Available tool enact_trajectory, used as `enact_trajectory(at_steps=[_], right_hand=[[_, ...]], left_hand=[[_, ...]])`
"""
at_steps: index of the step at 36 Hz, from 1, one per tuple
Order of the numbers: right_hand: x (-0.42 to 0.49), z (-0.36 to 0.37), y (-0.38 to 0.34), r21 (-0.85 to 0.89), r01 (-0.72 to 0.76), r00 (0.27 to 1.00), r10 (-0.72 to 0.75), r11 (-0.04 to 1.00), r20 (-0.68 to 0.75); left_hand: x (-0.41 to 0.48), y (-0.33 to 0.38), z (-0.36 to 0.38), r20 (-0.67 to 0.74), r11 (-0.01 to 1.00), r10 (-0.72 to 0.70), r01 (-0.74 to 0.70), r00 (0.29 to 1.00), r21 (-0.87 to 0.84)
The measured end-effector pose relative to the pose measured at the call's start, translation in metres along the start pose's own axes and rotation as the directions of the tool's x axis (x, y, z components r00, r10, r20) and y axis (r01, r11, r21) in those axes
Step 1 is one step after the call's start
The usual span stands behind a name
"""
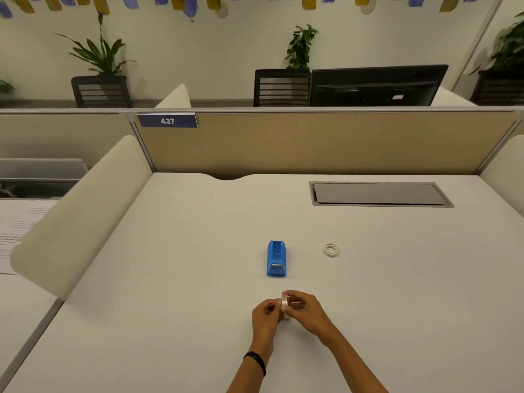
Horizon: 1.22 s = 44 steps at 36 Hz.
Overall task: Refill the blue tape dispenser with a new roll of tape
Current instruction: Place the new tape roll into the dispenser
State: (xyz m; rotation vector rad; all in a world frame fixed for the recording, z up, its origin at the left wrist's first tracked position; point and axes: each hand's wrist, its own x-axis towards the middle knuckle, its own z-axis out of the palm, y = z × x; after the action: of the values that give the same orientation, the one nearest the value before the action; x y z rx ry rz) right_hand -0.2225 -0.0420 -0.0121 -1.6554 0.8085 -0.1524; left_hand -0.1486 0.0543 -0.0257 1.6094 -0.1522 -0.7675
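The blue tape dispenser (276,258) stands on the white desk (175,279), its roll bay empty and its cutter end toward me. Just in front of it, both hands hold a clear roll of tape (284,302) upright above the desk. My left hand (266,317) pinches the roll's left side, and my right hand (304,310) grips it from the right with fingers curled over it. A thin whitish ring (331,249), apparently a used-up tape core, lies flat on the desk to the right of the dispenser.
A grey cable hatch (380,194) is set into the desk at the back right. A tan partition (312,140) bearing a "437" label closes the back. A cream side divider (82,214) slants along the left, with papers (17,231) on the neighbouring desk.
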Motion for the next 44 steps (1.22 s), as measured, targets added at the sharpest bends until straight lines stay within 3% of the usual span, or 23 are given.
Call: enact_trajectory(at_steps=[18,24,28,39,44], right_hand=[[0.011,-0.008,-0.014,0.005,-0.012,0.998,0.012,1.0,0.056],[0.031,-0.017,-0.031,-0.022,0.067,0.997,-0.068,0.998,-0.026],[0.051,-0.025,-0.046,-0.049,0.128,0.988,-0.131,0.991,-0.081],[0.106,-0.035,-0.069,-0.124,0.212,0.975,-0.219,0.969,-0.039],[0.122,-0.03,-0.07,-0.205,0.232,0.972,-0.235,0.951,0.012]], left_hand=[[0.022,0.018,-0.004,0.058,0.978,0.133,-0.141,0.989,0.155],[0.04,0.031,-0.007,0.083,0.962,0.209,-0.22,0.974,0.163],[0.061,0.039,-0.013,0.091,0.927,0.246,-0.262,0.965,0.268],[0.109,0.037,-0.021,0.42,0.845,0.165,-0.348,0.892,0.406],[0.124,0.041,-0.013,0.472,0.859,0.166,-0.362,0.866,0.363]])
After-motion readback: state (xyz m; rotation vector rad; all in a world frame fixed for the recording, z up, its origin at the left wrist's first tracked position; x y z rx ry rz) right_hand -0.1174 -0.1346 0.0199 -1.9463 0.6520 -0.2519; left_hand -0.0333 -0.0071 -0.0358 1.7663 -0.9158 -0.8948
